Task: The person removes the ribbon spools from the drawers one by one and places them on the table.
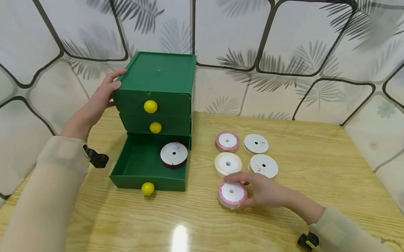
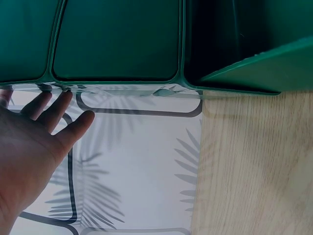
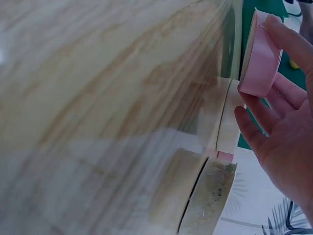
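A pink ribbon spool [image 1: 231, 194] is held between the thumb and fingers of my right hand [image 1: 266, 192], at the front of a group of spools. In the right wrist view its pink ribbon [image 3: 264, 61] faces the palm. My left hand [image 1: 96, 101] rests against the left side of a green drawer box [image 1: 157, 73], fingers stretched out along that side in the left wrist view. The box's bottom drawer [image 1: 140, 162] is pulled out, and a dark red spool with a white face [image 1: 174, 153] lies at its right side.
Behind the held spool lie a cream spool [image 1: 228, 164] and a dusty pink spool [image 1: 227, 141]. Two white-faced spools, a rear one [image 1: 256, 143] and a nearer one [image 1: 264, 165], sit to their right. A patterned curtain [image 1: 229, 31] surrounds the wooden table [image 1: 316, 153].
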`<state>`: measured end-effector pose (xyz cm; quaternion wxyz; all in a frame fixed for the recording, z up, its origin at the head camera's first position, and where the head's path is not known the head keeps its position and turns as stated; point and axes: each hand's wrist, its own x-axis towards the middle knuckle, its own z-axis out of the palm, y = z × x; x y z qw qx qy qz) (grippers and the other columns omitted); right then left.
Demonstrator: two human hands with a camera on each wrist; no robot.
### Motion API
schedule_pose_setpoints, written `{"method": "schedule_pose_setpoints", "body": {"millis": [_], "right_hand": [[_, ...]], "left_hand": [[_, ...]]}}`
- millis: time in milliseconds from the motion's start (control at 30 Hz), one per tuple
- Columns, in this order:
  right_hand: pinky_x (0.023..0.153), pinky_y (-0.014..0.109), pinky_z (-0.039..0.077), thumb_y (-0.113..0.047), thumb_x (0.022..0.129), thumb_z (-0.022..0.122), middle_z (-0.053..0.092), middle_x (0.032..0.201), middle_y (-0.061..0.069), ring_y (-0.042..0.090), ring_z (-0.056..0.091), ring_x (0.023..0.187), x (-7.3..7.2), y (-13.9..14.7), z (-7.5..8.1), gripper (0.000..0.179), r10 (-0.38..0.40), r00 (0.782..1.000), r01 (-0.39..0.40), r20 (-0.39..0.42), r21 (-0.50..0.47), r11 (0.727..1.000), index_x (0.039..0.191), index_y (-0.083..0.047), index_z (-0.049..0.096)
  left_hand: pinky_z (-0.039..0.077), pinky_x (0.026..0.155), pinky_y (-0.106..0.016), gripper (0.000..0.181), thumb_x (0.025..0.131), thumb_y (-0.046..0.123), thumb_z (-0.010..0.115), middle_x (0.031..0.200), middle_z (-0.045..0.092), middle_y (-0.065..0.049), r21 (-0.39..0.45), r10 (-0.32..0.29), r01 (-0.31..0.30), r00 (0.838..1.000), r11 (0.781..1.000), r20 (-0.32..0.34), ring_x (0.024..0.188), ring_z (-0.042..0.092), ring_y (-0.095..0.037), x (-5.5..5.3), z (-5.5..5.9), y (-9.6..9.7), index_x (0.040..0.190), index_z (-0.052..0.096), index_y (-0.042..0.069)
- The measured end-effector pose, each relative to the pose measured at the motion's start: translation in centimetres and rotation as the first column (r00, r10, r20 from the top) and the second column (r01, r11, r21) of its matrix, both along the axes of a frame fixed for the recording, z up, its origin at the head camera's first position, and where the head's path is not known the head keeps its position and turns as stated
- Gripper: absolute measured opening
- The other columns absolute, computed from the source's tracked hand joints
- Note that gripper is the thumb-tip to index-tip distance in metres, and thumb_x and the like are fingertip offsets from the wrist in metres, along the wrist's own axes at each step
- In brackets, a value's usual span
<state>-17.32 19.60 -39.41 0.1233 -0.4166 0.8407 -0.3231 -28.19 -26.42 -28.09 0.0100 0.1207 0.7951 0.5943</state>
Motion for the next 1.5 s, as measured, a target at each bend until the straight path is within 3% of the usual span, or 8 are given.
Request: {"method": "schedule_pose_setpoints", "body": {"millis": [667, 1033, 1300, 1500], "right_hand": [[0.098, 0.031, 0.038, -0.025, 0.077, 0.084, 0.059, 0.130, 0.002, 0.016, 0.052, 0.115, -0.3, 0.2, -1.2, 0.062, -0.015, 1.000, 0.015, 0.013, -0.007, 1.000, 0.131, -0.007, 0.059], [0.100, 0.031, 0.037, -0.022, 0.076, 0.085, 0.058, 0.131, 0.003, 0.018, 0.051, 0.117, -0.3, 0.1, -1.5, 0.062, 0.016, 1.000, -0.016, -0.012, -0.034, 0.999, 0.129, -0.008, 0.058], [0.095, 0.041, 0.044, -0.021, 0.072, 0.088, 0.060, 0.129, -0.002, 0.016, 0.054, 0.116, -0.3, -0.1, -0.4, 0.065, -0.034, 0.999, 0.034, -0.018, -0.022, 0.999, 0.129, -0.011, 0.059], [0.089, 0.046, 0.047, -0.027, 0.074, 0.086, 0.058, 0.133, 0.003, 0.021, 0.054, 0.118, -1.0, -0.2, 1.1, 0.068, -0.043, 0.997, 0.039, -0.071, -0.047, 0.998, 0.132, -0.008, 0.057]], "left_hand": [[0.012, 0.107, -0.065, 0.058, 0.102, 0.048, 0.031, 0.161, 0.002, -0.004, 0.000, 0.000, 0.000, 1.000, 1.000, 0.001, 0.142, 0.015, -0.040, 0.0, -0.1, 0.0, 0.155, 0.018, 0.029], [0.013, 0.107, -0.064, 0.058, 0.102, 0.048, 0.031, 0.161, 0.002, -0.004, -0.004, 0.002, -0.002, 1.000, 1.000, 0.003, 0.141, 0.016, -0.041, -0.1, -0.1, -0.1, 0.155, 0.018, 0.029], [0.013, 0.108, -0.064, 0.058, 0.102, 0.048, 0.031, 0.161, 0.002, -0.003, -0.005, 0.002, -0.002, 1.000, 1.000, 0.000, 0.142, 0.015, -0.040, 0.0, 0.0, 0.0, 0.155, 0.018, 0.028], [0.013, 0.107, -0.065, 0.059, 0.102, 0.048, 0.031, 0.161, 0.002, -0.004, -0.009, 0.003, -0.003, 1.000, 1.000, -0.003, 0.142, 0.015, -0.040, 0.1, 0.0, 0.0, 0.155, 0.018, 0.028]]}}
